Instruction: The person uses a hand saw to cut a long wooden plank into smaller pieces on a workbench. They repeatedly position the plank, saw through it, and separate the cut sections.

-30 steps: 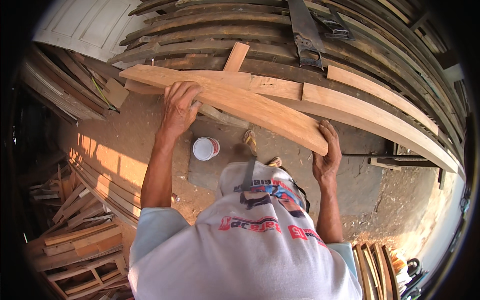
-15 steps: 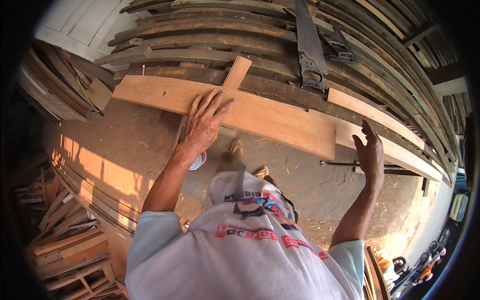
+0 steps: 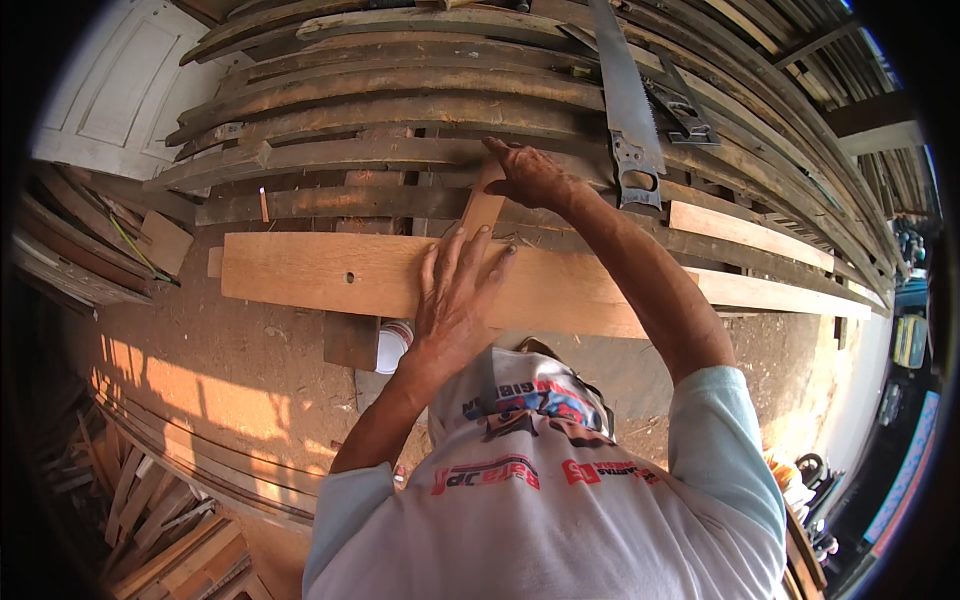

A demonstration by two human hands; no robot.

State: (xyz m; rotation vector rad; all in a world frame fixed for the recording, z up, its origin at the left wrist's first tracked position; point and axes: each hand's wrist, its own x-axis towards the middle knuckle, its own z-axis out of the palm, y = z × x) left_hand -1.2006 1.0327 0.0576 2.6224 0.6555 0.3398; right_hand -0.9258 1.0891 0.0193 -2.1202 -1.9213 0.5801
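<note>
A wide, light-brown wooden board [image 3: 320, 268] lies crosswise in front of me, with a small dark hole toward its left end. My left hand [image 3: 456, 295] rests on the board's middle, its fingers spread over the face. From the board's far edge a short wooden strip [image 3: 484, 210] sticks out at a slant. My right hand [image 3: 535, 178] reaches across the board, its fingers closed around the strip's far end. Whether the strip runs beneath the board cannot be seen. My right forearm hides part of the board's right side.
Long dark planks [image 3: 370, 110] lie in rows beyond the board. On them rest a handsaw [image 3: 632, 125] and a second saw [image 3: 688, 122]. Pale boards [image 3: 780, 293] extend right. A white bucket [image 3: 393, 348] stands below, and wood scraps [image 3: 160, 510] lie lower left.
My right hand has moved from the right, over the board, onto the strip's far end. The board appears lower and more level in view. My left hand has stayed on it.
</note>
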